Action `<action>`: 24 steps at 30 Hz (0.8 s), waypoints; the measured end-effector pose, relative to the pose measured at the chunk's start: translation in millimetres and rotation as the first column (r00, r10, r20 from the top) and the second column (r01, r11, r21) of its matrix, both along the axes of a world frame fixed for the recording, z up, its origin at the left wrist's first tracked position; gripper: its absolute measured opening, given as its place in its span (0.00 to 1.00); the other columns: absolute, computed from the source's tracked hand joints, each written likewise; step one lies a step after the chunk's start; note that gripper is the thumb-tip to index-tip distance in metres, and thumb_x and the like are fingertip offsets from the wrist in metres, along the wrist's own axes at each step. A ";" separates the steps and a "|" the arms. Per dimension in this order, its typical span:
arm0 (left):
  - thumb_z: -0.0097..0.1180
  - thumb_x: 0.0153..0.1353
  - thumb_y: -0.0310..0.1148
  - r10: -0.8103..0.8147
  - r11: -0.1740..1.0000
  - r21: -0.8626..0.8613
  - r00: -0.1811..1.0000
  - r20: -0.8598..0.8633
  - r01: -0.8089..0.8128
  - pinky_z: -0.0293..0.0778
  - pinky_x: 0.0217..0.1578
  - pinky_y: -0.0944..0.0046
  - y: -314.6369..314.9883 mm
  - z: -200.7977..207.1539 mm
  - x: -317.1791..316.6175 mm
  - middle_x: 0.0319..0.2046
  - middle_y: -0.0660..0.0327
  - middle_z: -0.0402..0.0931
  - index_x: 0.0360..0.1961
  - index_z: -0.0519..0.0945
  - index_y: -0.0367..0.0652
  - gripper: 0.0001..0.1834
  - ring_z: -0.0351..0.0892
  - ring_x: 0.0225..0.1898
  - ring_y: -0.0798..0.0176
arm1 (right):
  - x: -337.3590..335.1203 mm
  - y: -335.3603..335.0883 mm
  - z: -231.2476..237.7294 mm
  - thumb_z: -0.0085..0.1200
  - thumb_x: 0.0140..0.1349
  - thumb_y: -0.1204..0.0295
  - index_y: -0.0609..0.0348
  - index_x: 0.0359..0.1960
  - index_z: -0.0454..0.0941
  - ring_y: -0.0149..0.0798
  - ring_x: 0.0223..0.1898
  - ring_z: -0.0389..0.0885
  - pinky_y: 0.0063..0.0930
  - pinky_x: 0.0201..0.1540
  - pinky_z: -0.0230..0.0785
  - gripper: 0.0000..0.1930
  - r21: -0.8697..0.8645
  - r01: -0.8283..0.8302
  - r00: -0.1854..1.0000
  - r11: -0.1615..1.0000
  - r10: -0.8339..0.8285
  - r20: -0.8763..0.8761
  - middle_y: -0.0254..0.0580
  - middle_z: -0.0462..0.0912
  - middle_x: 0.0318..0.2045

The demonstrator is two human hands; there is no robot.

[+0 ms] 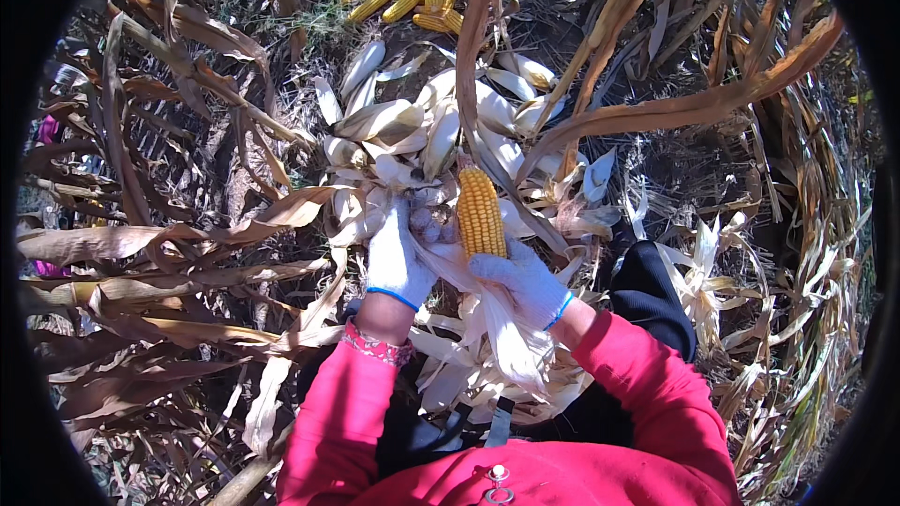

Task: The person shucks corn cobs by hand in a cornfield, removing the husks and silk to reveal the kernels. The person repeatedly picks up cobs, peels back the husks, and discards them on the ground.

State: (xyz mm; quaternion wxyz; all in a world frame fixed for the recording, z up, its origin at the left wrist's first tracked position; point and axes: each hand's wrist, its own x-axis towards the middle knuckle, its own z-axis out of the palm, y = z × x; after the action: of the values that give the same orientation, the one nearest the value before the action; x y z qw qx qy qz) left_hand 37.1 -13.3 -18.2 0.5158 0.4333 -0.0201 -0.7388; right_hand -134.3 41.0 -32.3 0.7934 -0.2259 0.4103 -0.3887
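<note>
A yellow ear of corn [480, 211] stands bared in front of me, its kernels showing, with pale husk [511, 333] peeled down below it. My right hand [520, 283], in a white knit glove with a blue cuff, is closed round the ear's lower end. To the left, my left hand [398, 258] wears a matching glove; its fingers are partly hidden, curled against a strip of husk [452, 267] stretching toward the right hand. Just beyond both hands lies a heap of ears still in pale husks [384, 120].
Several bare yellow cobs [431, 0] are piled at the far side. Dry brown stalks and leaves [694, 111] arch over the heap from the right. More dry leaves [159, 242] crowd the left. Loose husks [698, 272] lie beside my dark-trousered knee [652, 300].
</note>
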 end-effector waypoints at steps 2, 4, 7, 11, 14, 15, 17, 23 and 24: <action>0.50 0.75 0.45 -0.111 0.994 -0.014 0.994 0.009 0.112 0.65 0.27 0.67 2.1 -6.4 4.0 0.21 0.73 0.62 0.38 0.75 0.46 0.14 0.62 0.22 0.71 | -6.6 -8.3 -1.7 0.63 0.65 0.64 0.62 0.58 0.71 0.26 0.43 0.77 0.23 0.48 0.73 0.24 0.025 0.109 0.994 0.994 -0.109 0.031 0.35 0.79 0.45; 0.50 0.75 0.44 -0.303 0.952 -0.035 0.953 0.021 0.304 0.65 0.26 0.70 11.7 1.1 2.6 0.23 0.72 0.67 0.40 0.76 0.45 0.14 0.64 0.22 0.72 | -16.1 -21.2 1.9 0.61 0.67 0.62 0.61 0.58 0.72 0.26 0.42 0.78 0.23 0.47 0.73 0.23 0.040 0.240 0.970 0.970 -0.241 0.024 0.34 0.79 0.44; 0.51 0.74 0.38 -0.375 0.758 -0.211 0.677 0.633 0.618 0.78 0.42 0.68 31.4 -17.6 -11.9 0.40 0.63 0.79 0.49 0.78 0.40 0.14 0.80 0.38 0.69 | -38.6 -28.5 -15.9 0.59 0.69 0.61 0.60 0.57 0.74 0.28 0.41 0.79 0.24 0.46 0.74 0.21 0.008 0.153 0.987 0.988 -0.152 -0.052 0.36 0.80 0.45; 0.55 0.72 0.39 -0.289 0.911 -0.155 0.858 0.424 0.383 0.74 0.49 0.65 23.7 -19.9 -11.2 0.48 0.61 0.79 0.58 0.76 0.35 0.21 0.77 0.46 0.66 | -40.0 -28.1 0.6 0.60 0.67 0.63 0.62 0.57 0.73 0.30 0.41 0.80 0.25 0.46 0.74 0.22 -0.118 0.113 0.985 0.987 -0.127 -0.115 0.36 0.81 0.44; 0.53 0.73 0.46 -0.160 0.890 -0.227 0.738 0.656 0.395 0.73 0.49 0.67 0.2 3.2 8.0 0.46 0.62 0.78 0.62 0.72 0.34 0.27 0.75 0.47 0.69 | -43.6 -21.0 8.9 0.62 0.65 0.64 0.63 0.59 0.72 0.31 0.43 0.80 0.27 0.49 0.74 0.25 0.038 -0.001 0.969 0.999 -0.009 0.249 0.38 0.81 0.44; 0.50 0.75 0.47 -0.136 0.882 -0.263 0.746 0.652 0.391 0.72 0.49 0.68 -6.0 0.3 12.9 0.48 0.61 0.78 0.63 0.71 0.34 0.28 0.75 0.47 0.70 | -41.9 -18.6 6.5 0.64 0.62 0.62 0.63 0.61 0.70 0.34 0.43 0.80 0.29 0.50 0.74 0.29 0.036 -0.088 0.964 0.995 0.076 0.254 0.41 0.80 0.43; 0.49 0.75 0.45 -0.119 0.856 -0.296 0.719 0.685 0.424 0.74 0.49 0.64 -8.4 -3.0 18.4 0.48 0.60 0.79 0.63 0.71 0.34 0.27 0.76 0.48 0.67 | -31.0 -8.9 4.8 0.65 0.61 0.61 0.62 0.62 0.69 0.35 0.42 0.79 0.30 0.48 0.74 0.31 -0.019 -0.196 0.942 0.980 0.194 0.275 0.42 0.80 0.42; 0.51 0.72 0.38 0.013 0.724 -0.206 0.285 0.958 0.659 0.75 0.40 0.58 -9.9 8.2 23.6 0.34 0.50 0.80 0.41 0.80 0.34 0.16 0.81 0.36 0.53 | -24.2 -5.6 11.1 0.64 0.61 0.57 0.61 0.63 0.68 0.32 0.35 0.76 0.26 0.40 0.70 0.33 -0.073 -0.312 0.926 0.947 0.320 0.199 0.40 0.79 0.39; 0.51 0.72 0.38 -0.038 0.722 -0.203 0.331 0.943 0.661 0.75 0.39 0.58 -9.0 16.1 21.4 0.33 0.50 0.81 0.41 0.80 0.34 0.15 0.81 0.35 0.52 | -25.1 -7.8 13.4 0.64 0.61 0.57 0.61 0.63 0.68 0.31 0.35 0.75 0.26 0.40 0.70 0.33 -0.091 -0.278 0.942 0.956 0.290 0.170 0.40 0.79 0.39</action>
State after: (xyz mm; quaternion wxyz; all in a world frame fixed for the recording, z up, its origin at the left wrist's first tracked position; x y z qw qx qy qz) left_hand 58.5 -22.4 -2.1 0.3393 0.5659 -0.6056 -0.4448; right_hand -159.4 33.3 -18.9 0.8675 -0.2721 0.2864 -0.3024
